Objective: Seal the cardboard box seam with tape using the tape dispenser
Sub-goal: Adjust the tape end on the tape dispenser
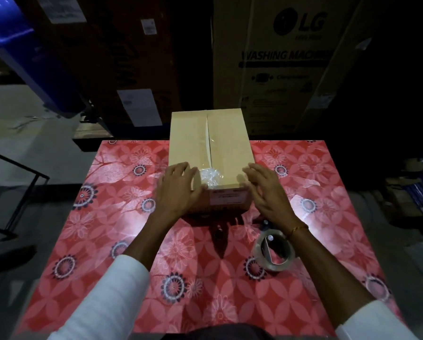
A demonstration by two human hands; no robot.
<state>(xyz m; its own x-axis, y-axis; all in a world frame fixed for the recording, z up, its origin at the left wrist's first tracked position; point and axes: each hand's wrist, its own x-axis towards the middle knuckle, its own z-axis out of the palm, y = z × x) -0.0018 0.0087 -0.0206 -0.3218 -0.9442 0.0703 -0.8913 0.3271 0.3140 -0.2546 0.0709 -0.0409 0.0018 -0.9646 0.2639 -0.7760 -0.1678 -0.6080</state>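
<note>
A closed cardboard box (pixel 193 141) stands on the far half of a red flowered table (pixel 136 241). Clear tape runs along its centre seam (pixel 208 143) and ends in a crumpled wad (pixel 210 177) at the near edge. My left hand (pixel 178 190) lies flat on the box's near left corner, fingers apart. Spread fingers of my right hand (pixel 267 190) hover at the near right corner. The tape dispenser (pixel 274 249) with its clear roll lies on the table under my right wrist, held by neither hand.
Large appliance cartons (pixel 286 57) stand close behind the table. A blue plastic bin (pixel 21 52) leans at the far left, and a black metal frame (pixel 16 192) stands on the floor to the left. Stacked items (pixel 416 192) sit at the right.
</note>
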